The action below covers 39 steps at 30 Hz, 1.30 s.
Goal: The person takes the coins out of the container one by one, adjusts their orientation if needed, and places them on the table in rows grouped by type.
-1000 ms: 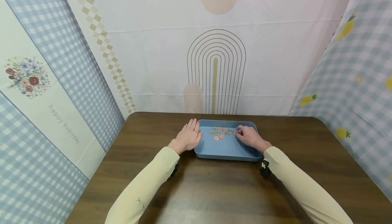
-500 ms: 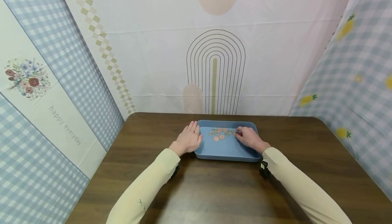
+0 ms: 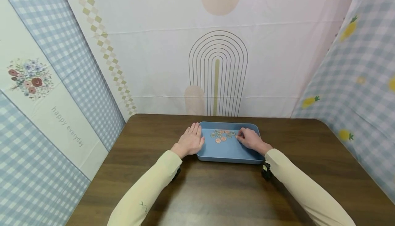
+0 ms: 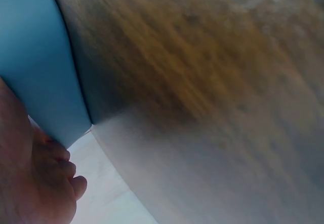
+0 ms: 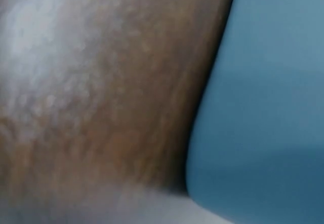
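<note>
A shallow blue tray [image 3: 228, 155] sits toward the far edge of the table. Several coins [image 3: 223, 138], some copper and some silvery, lie in a cluster on its floor. My left hand [image 3: 189, 141] rests along the tray's left rim with its fingers straight; in the left wrist view, part of that hand [image 4: 30, 178] shows beside the blue wall. Inside the tray's right half, my right hand [image 3: 250, 139] has bent fingers, thumb and fingertips low beside the rightmost coins. Whether a coin is between those fingertips is too small to tell. The right wrist view shows only tray wall [image 5: 263, 107] and table.
The brown wood table [image 3: 216, 195] extends in front of the tray and to both sides. A white printed cloth [image 3: 160, 64] hangs right behind its far edge. Checked cloths [image 3: 370, 116] hang at left and right.
My right thumb and fingertips have drawn slightly closer together beside the coins. The left hand has shifted very little, and the coins lie about where they were.
</note>
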Tool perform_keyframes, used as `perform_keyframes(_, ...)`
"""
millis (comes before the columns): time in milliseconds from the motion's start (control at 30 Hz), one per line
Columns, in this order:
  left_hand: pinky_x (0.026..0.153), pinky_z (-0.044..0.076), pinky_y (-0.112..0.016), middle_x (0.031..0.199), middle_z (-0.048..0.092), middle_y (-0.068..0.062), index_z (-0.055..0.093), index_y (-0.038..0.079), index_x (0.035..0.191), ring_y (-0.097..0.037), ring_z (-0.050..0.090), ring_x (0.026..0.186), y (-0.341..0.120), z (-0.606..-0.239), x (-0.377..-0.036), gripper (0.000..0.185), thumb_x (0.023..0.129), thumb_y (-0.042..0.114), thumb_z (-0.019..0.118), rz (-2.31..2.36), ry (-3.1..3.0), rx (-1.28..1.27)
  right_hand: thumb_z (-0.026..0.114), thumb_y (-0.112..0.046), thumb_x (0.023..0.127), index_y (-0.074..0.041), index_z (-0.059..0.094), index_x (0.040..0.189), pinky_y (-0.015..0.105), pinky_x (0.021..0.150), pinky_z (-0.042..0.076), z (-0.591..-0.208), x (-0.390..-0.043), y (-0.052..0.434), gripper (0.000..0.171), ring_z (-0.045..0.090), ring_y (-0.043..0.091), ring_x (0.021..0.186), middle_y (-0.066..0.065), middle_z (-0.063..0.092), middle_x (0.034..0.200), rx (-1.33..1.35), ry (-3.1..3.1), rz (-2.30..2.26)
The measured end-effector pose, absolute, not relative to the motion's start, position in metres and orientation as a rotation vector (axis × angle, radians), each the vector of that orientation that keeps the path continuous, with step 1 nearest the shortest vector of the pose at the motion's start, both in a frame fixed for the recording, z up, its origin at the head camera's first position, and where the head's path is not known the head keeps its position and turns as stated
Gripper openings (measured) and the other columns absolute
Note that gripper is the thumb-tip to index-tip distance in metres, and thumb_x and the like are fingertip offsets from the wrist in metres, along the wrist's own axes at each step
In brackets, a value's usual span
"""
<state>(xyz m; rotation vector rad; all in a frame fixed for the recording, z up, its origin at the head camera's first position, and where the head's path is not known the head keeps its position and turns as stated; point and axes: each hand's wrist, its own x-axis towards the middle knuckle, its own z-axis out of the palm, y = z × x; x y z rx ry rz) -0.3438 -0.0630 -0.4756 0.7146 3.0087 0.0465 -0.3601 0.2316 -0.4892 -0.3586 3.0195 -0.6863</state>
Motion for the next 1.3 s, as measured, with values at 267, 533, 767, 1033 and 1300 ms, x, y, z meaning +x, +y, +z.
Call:
perform_keyframes(267, 0.125, 0.015, -0.044, 0.165, 0.012, -0.019, 0.018, -0.002, 0.156, -0.03, 0.009, 0.154, -0.063, -0.475, -0.344, 0.064, 0.105, 0.038, 0.021, 0.04, 3.009, 0.724, 0.063, -0.015, 0.095, -0.005, 0.054, 0.098, 0.028, 0.062, 0.041, -0.485, -0.358, 0.236, 0.014, 0.051, 0.018, 0.073, 0.008, 0.056, 0.085, -0.427, 2.988, -0.758)
perform_keyframes(533, 0.125, 0.014, -0.042, 0.165, 0.01, -0.017, 0.015, -0.001, 0.156, -0.029, 0.008, 0.154, -0.062, -0.471, -0.341, 0.065, 0.105, 0.039, 0.019, 0.005, 2.996, 0.698, 0.062, -0.01, 0.094, -0.01, 0.049, 0.093, 0.026, 0.06, 0.04, -0.478, -0.35, 0.241, 0.013, 0.05, 0.015, 0.069, 0.003, 0.055, 0.08, -0.636, 2.948, -0.76)
perform_keyframes(767, 0.125, 0.014, -0.042, 0.165, 0.01, -0.016, 0.015, 0.0, 0.156, -0.029, 0.009, 0.154, -0.06, -0.47, -0.342, 0.064, 0.105, 0.038, 0.019, -0.014, 2.991, 0.7, 0.063, -0.008, 0.093, -0.009, 0.051, 0.092, 0.025, 0.058, 0.041, -0.469, -0.343, 0.252, 0.012, 0.051, 0.014, 0.069, 0.004, 0.058, 0.082, -0.665, 2.969, -0.802)
perform_keyframes(1033, 0.125, 0.015, -0.043, 0.165, 0.013, -0.017, 0.018, -0.001, 0.156, -0.03, 0.011, 0.154, -0.057, -0.472, -0.346, 0.064, 0.105, 0.038, 0.02, 0.017, 3.006, 0.712, 0.062, -0.008, 0.094, -0.008, 0.052, 0.092, 0.025, 0.056, 0.041, -0.455, -0.33, 0.256, 0.011, 0.049, 0.014, 0.068, 0.003, 0.056, 0.08, -0.664, 2.946, -0.856)
perform_keyframes(1300, 0.125, 0.017, -0.043, 0.164, 0.015, -0.018, 0.02, -0.001, 0.155, -0.031, 0.015, 0.153, -0.058, -0.472, -0.348, 0.063, 0.105, 0.037, 0.021, -0.008, 3.038, 0.707, 0.063, -0.011, 0.095, -0.009, 0.053, 0.093, 0.025, 0.054, 0.048, -0.45, -0.319, 0.248, 0.011, 0.053, 0.013, 0.063, 0.005, 0.059, 0.08, -0.691, 2.862, -1.004)
